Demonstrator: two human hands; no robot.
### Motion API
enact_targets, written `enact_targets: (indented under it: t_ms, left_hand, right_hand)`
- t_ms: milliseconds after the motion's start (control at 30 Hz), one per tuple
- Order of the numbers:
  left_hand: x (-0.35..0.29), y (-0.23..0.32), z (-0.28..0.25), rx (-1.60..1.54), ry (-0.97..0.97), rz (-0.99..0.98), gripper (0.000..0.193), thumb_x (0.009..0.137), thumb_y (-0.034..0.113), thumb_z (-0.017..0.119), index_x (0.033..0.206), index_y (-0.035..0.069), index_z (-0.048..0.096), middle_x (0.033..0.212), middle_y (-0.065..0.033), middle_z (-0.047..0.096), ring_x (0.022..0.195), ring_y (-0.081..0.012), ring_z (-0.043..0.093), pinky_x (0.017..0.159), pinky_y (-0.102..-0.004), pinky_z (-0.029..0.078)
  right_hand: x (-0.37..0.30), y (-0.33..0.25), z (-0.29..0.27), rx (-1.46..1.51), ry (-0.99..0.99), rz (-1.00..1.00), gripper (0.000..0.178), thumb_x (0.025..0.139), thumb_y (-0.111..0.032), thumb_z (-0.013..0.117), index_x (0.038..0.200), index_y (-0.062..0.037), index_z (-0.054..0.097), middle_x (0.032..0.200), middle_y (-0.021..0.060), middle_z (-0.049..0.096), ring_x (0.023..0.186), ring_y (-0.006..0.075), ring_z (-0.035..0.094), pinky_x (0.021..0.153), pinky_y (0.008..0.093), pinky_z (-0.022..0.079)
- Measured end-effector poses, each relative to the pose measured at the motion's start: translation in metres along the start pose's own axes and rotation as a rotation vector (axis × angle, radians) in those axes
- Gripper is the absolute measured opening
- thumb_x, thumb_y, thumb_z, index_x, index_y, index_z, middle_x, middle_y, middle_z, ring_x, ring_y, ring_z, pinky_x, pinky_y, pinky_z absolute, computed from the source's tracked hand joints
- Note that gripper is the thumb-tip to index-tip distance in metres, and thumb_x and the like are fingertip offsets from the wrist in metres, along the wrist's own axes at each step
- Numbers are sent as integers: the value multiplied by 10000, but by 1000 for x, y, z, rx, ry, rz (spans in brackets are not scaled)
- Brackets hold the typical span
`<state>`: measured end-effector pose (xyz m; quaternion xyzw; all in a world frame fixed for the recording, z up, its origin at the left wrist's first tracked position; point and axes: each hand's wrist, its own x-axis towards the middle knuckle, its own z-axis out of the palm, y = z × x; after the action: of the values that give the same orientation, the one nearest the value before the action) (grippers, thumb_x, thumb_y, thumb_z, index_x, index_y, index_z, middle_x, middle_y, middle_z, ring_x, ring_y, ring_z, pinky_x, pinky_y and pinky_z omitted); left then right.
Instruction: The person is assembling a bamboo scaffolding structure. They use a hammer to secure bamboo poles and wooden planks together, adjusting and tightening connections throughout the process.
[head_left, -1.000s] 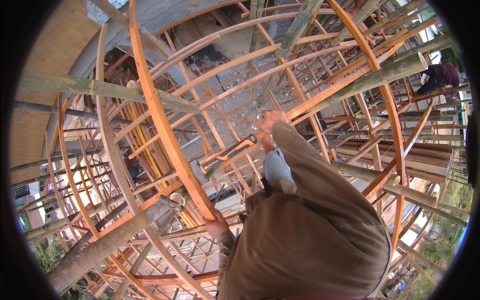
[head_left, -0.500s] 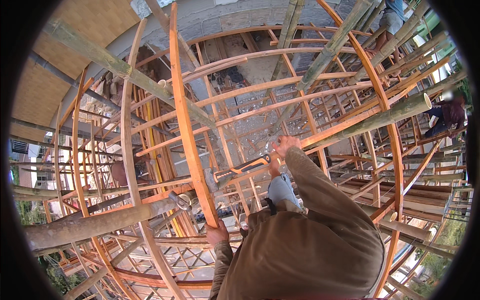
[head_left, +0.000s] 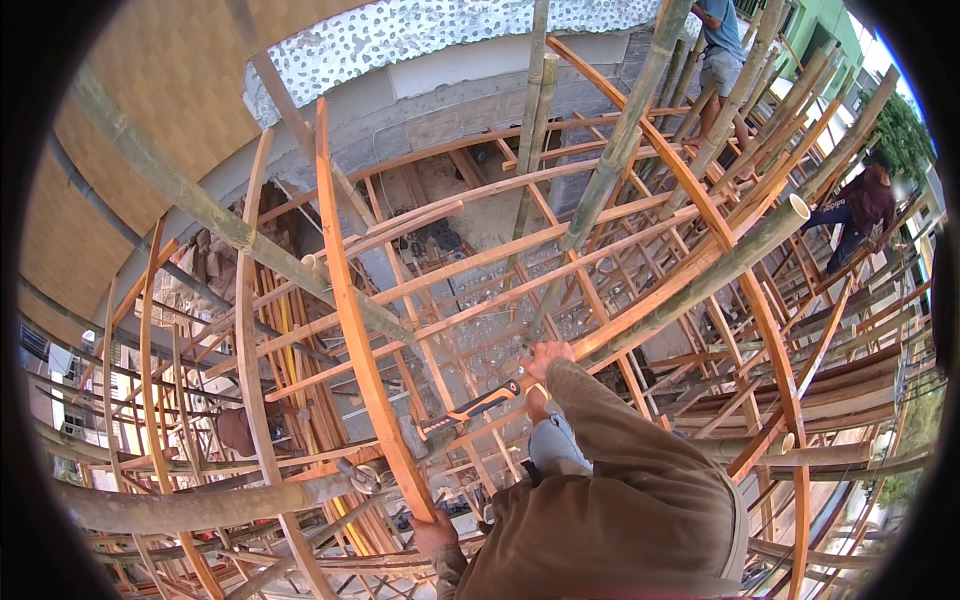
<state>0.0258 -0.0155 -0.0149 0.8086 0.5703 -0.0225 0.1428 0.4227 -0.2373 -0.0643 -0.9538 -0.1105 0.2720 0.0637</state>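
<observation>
My left hand (head_left: 432, 533) is closed around the lower end of a long reddish wooden batten (head_left: 352, 310), which slants up and away to the left. My right hand (head_left: 549, 358) is over a wooden beam, its fingers curled down; what they hold, if anything, is hidden. Just below those fingertips ends the orange and black handle of a hammer (head_left: 482, 404). The hammer lies slantwise between my hands, its head beside the batten and partly obscured. A leg in light blue jeans (head_left: 560, 443) shows below my right hand.
Bamboo poles (head_left: 715, 275) and wooden battens form a lattice around me, with rubble-strewn ground below. A grey metal piece (head_left: 358, 476) sits by a thick bamboo pole (head_left: 200, 503) at left. One person (head_left: 720, 70) stands far right; another (head_left: 865, 208) is nearer the right edge.
The view has tilted, so the lattice and both hands appear lower and more of the far wall shows. My left hand still grips the batten; my right hand remains near the hammer handle's end.
</observation>
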Motion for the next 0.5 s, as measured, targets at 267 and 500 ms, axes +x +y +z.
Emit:
enact_targets:
  t_ms: [267,500]
  left_hand:
    - [-1,4,-1,-10,16,10,489,831,433,707,986,-3,548,779,-264,690,753,-483,687,657,-589,526]
    - [-4,5,-3,-57,83,30,486,831,443,721,971,7,556,794,-257,694,765,-493,682,662,-588,527]
  right_hand:
    - [-4,-1,1,6,65,-5,607,939,-628,518,1224,-126,705,1134,145,740,1135,310,677,991,445,504]
    - [2,3,5,6,15,-34,667,937,-656,483,1307,-133,666,1204,161,718,1178,311,670,1024,432,496]
